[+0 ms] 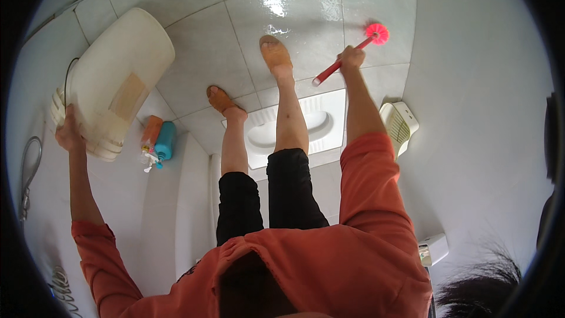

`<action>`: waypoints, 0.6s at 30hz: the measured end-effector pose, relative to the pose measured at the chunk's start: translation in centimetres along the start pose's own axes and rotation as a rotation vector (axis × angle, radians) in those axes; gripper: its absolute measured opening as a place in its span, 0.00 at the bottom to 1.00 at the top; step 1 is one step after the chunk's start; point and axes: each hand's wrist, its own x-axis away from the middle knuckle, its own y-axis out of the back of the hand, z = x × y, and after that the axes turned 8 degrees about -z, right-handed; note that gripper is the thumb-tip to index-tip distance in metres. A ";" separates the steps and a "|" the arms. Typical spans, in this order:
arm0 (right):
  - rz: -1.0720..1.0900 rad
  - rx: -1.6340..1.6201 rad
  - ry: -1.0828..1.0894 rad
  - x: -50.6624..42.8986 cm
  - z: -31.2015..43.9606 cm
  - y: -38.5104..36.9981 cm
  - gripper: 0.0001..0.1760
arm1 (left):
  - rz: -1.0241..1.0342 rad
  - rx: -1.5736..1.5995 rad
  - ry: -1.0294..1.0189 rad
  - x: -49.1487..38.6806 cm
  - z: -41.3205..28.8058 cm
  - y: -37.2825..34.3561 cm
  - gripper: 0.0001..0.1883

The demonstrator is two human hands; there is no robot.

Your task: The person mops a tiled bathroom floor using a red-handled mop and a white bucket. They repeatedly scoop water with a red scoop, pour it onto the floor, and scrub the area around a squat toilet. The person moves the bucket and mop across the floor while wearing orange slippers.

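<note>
My left hand (69, 131) grips a large off-white plastic bucket (128, 62) near its ribbed rim, where the wire handle (67, 79) hangs. The bucket is tilted; its opening faces away and its inside is hidden. In my right hand (352, 57) is a red-handled brush (329, 73), held around the upper handle near the head. Its round pink-red bristle head (377, 34) is over the floor tiles by the right wall; whether it touches them I cannot tell. Below that hand lies a white squat toilet (337, 108), partly covered by my right leg.
The tiled floor (304, 13) shines wet ahead of my slippers (276, 51). Orange (152, 128) and teal (165, 140) bottles stand beside the bucket at left. A pale plastic basket (401, 123) is against the right wall. A metal hose (32, 154) hangs on the left wall.
</note>
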 end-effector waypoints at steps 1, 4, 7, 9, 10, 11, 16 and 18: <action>0.003 0.177 0.105 -1.2 0.4 -0.4 0.10 | -0.014 -0.020 -0.007 0.0 0.3 -0.2 0.34; 0.346 1.237 0.550 0.5 12.1 -3.4 0.07 | -0.070 -0.046 -0.005 0.1 2.0 1.7 0.34; -0.053 0.285 0.244 3.9 10.9 -7.5 0.35 | 0.022 0.083 -0.033 0.7 0.0 0.0 0.35; 0.176 0.263 0.273 11.2 14.1 -8.9 0.40 | 0.031 0.007 -0.009 0.2 0.8 1.2 0.36; 0.220 0.293 0.310 14.1 14.5 -9.1 0.42 | 0.012 -0.048 -0.008 -0.1 0.8 1.1 0.37; 0.300 0.303 0.321 17.2 15.9 -8.7 0.42 | -0.016 -0.113 0.001 -0.2 1.2 1.0 0.37; 0.486 0.324 0.690 23.9 13.2 -9.5 0.37 | -0.114 -0.328 -0.049 0.0 -0.8 -0.1 0.43; 0.558 0.256 0.445 26.9 17.0 -8.1 0.36 | -0.073 -0.307 0.007 0.6 -1.6 0.5 0.42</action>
